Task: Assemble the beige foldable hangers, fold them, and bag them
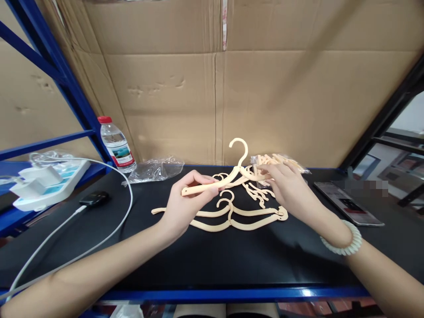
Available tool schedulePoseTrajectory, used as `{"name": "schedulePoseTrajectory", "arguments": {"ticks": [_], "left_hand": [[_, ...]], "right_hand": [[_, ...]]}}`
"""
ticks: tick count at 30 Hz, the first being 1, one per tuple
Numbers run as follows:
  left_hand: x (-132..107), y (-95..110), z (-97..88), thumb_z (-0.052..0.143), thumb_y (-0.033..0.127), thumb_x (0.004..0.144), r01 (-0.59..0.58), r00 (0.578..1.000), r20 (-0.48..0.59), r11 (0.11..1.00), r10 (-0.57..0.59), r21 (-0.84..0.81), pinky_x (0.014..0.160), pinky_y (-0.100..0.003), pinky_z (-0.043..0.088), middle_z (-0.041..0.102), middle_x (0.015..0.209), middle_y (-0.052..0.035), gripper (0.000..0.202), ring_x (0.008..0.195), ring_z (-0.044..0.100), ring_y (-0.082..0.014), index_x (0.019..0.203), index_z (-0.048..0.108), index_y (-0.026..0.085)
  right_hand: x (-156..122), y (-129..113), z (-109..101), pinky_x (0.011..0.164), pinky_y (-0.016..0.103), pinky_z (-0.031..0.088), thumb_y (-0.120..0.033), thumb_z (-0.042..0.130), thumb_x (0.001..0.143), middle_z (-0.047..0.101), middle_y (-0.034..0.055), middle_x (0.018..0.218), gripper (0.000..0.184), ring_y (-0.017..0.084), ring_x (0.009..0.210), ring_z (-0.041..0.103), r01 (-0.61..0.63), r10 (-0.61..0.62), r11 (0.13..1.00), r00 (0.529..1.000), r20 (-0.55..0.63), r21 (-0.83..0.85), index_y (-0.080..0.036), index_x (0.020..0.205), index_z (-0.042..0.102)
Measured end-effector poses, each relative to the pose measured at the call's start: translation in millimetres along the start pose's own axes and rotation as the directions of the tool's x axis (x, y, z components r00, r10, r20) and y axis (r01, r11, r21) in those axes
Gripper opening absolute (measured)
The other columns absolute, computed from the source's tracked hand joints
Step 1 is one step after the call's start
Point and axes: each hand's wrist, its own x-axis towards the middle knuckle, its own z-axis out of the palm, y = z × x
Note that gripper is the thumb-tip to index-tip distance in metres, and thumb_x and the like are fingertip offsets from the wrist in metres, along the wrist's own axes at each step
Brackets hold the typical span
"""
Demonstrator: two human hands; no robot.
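Note:
A cream plastic clothes hanger (243, 152) is held up above the table, its hook pointing upward. My left hand (190, 198) pinches its left arm between thumb and fingers, and the end with a small hole sticks out to the left. My right hand (285, 179) is closed at the hanger's right arm, with fingertips partly hiding it. Below, more cream hangers (255, 226) lie on the black tabletop, joined or overlapping near the middle. Loose cream hanger parts (257, 194) lie just behind them, and a clear bag of similar pieces (281, 160) is partly hidden behind my right hand.
A water bottle (117, 148) with a red cap and a crumpled clear bag (155, 170) stand at the back left. A white power strip (49, 187) and a looping white cable (130, 194) lie left. A phone-like flat device (344, 205) lies right. Cardboard (165, 88) walls the back.

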Motion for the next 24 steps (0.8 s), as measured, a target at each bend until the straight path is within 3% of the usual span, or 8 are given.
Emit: {"name": "schedulePoseTrajectory", "arguments": {"ticks": [3, 6, 8, 12, 14, 18, 21, 24], "left_hand": [[5, 2, 12.9, 0.077, 0.018, 0.075, -0.051, 0.998, 0.023, 0.998, 0.052, -0.044, 0.081, -0.031, 0.054, 0.072, 0.090, -0.0031, 0.018, 0.090, 0.071, -0.0203, 0.077, 0.059, 0.017], [10, 5, 25.4, 0.075, 0.018, 0.077, -0.073, 0.997, 0.020, 0.991, 0.075, -0.108, 0.084, -0.033, 0.054, 0.074, 0.089, -0.0035, 0.016, 0.093, 0.071, -0.0218, 0.077, 0.059, 0.017], [12, 7, 34.0, 0.075, 0.018, 0.078, -0.057, 0.998, 0.017, 0.984, 0.060, -0.170, 0.085, -0.032, 0.054, 0.075, 0.087, -0.0039, 0.016, 0.093, 0.071, -0.0210, 0.077, 0.059, 0.016], [17, 8, 50.9, 0.076, 0.016, 0.076, -0.034, 0.998, 0.041, 0.962, 0.047, -0.272, 0.087, -0.032, 0.053, 0.075, 0.090, -0.0035, 0.016, 0.094, 0.071, -0.0193, 0.078, 0.060, 0.016], [20, 6, 58.9, 0.077, 0.015, 0.074, -0.022, 0.997, 0.059, 0.947, 0.043, -0.320, 0.088, -0.032, 0.052, 0.075, 0.092, -0.0034, 0.017, 0.095, 0.071, -0.0192, 0.078, 0.061, 0.016], [25, 0, 74.1, 0.078, 0.014, 0.070, 0.054, 0.994, 0.113, 0.901, -0.005, -0.429, 0.089, -0.033, 0.052, 0.075, 0.090, -0.0048, 0.020, 0.094, 0.070, -0.0183, 0.076, 0.059, 0.015], [25, -8, 82.7, 0.077, 0.018, 0.070, 0.115, 0.981, 0.188, 0.900, -0.038, -0.420, 0.083, -0.035, 0.054, 0.073, 0.083, -0.0039, 0.019, 0.081, 0.070, -0.0166, 0.075, 0.058, 0.015], [25, -20, 84.2, 0.071, 0.025, 0.075, 0.118, 0.969, 0.238, 0.966, -0.061, -0.232, 0.080, -0.037, 0.055, 0.069, 0.078, -0.0021, 0.017, 0.072, 0.068, -0.0148, 0.078, 0.057, 0.016]], "right_hand": [[3, -7, -6, 0.088, 0.044, 0.046, -0.009, 0.046, 0.088, 0.063, 0.0163, 0.111, 0.033, 0.029, 0.105, 0.057, -0.035, 0.034, 0.999, 0.986, -0.165, -0.006, -0.014, 0.120, 0.054], [1, -10, -9, 0.067, 0.035, 0.047, -0.014, 0.051, 0.088, 0.064, 0.0106, 0.085, 0.011, 0.024, 0.079, 0.060, -0.158, 0.094, 0.975, 0.932, -0.351, -0.157, -0.017, 0.093, 0.060], [-4, -10, -8, 0.052, 0.029, 0.039, -0.016, 0.052, 0.087, 0.059, 0.0031, 0.064, 0.014, 0.018, 0.058, 0.054, -0.245, 0.148, 0.950, 0.900, -0.411, -0.195, -0.019, 0.074, 0.056], [-9, -11, -3, 0.054, 0.027, 0.042, -0.027, 0.060, 0.085, 0.065, 0.0027, 0.072, 0.013, 0.015, 0.060, 0.057, -0.267, 0.323, 0.941, 0.892, -0.316, 0.209, -0.020, 0.074, 0.058], [-9, -15, -1, 0.063, 0.029, 0.049, -0.033, 0.062, 0.086, 0.067, 0.0065, 0.099, 0.017, 0.018, 0.077, 0.061, -0.245, 0.395, 0.784, 0.906, -0.152, 0.570, -0.022, 0.099, 0.063], [-3, -28, 2, 0.068, 0.031, 0.049, -0.042, 0.060, 0.088, 0.057, 0.0047, 0.116, 0.044, 0.017, 0.086, 0.055, -0.155, 0.405, 0.218, 0.913, 0.055, 0.963, -0.035, 0.131, 0.053], [2, -37, 6, 0.058, 0.026, 0.045, -0.043, 0.064, 0.085, 0.059, 0.0028, 0.102, 0.038, 0.015, 0.077, 0.051, -0.126, 0.437, -0.087, 0.887, 0.152, 0.988, -0.035, 0.123, 0.061], [3, -40, 13, 0.052, 0.024, 0.042, -0.043, 0.072, 0.079, 0.060, 0.0017, 0.083, 0.023, 0.011, 0.066, 0.048, -0.168, 0.493, -0.209, 0.832, 0.252, 0.963, -0.026, 0.095, 0.074]]}}
